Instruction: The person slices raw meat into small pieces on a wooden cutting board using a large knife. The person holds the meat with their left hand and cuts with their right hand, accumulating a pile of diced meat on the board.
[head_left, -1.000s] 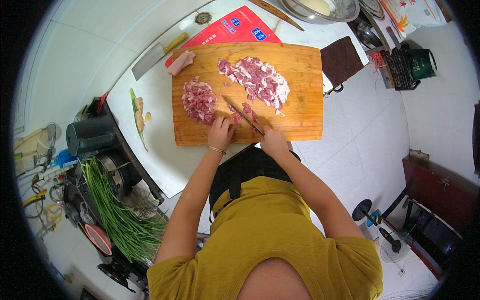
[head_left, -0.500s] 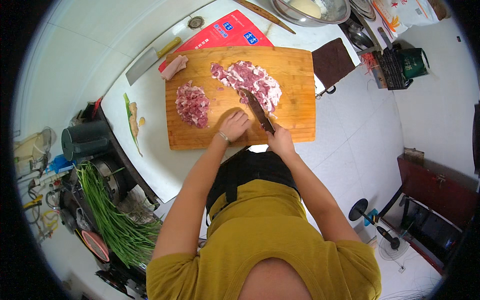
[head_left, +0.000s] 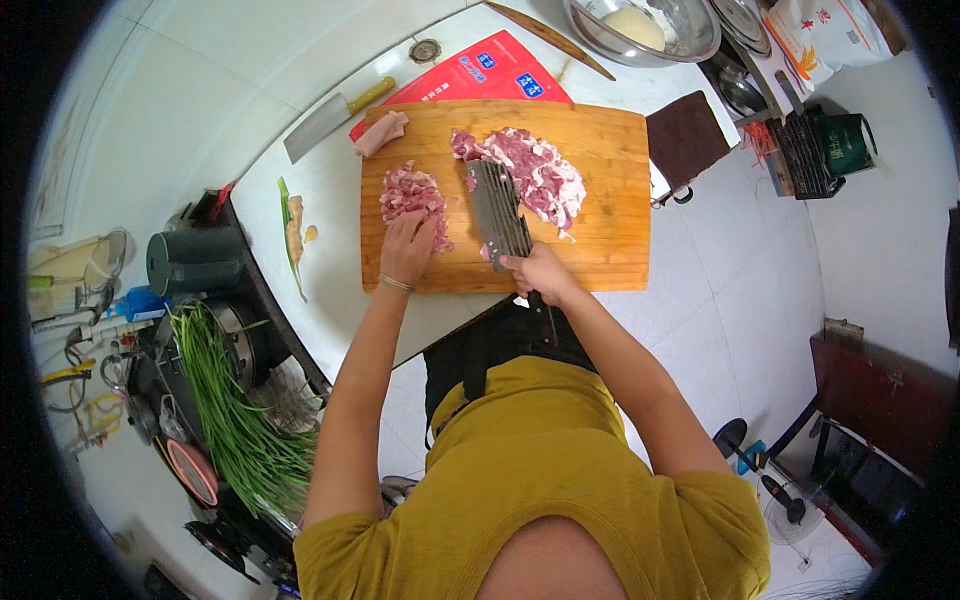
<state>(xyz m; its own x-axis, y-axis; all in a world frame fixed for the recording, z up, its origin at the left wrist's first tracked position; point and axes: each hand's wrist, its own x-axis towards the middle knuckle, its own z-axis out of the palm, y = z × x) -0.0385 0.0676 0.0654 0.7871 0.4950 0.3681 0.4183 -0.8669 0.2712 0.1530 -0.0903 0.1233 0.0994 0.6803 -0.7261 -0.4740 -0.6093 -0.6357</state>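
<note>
Left hand [head_left: 407, 249] atop meat [head_left: 408, 188], right hand [head_left: 546, 272] gripping cleaver [head_left: 497, 212]

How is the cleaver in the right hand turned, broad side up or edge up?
Broad side up: seen from above, the cleaver shows its wide, striped face. Whether it touches the board cannot be told.

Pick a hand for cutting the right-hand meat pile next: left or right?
Right, most likely: the right hand holds the cleaver, its blade beside the right-hand meat pile. The left hand shows no tool and is at the left-hand meat pile.
</note>
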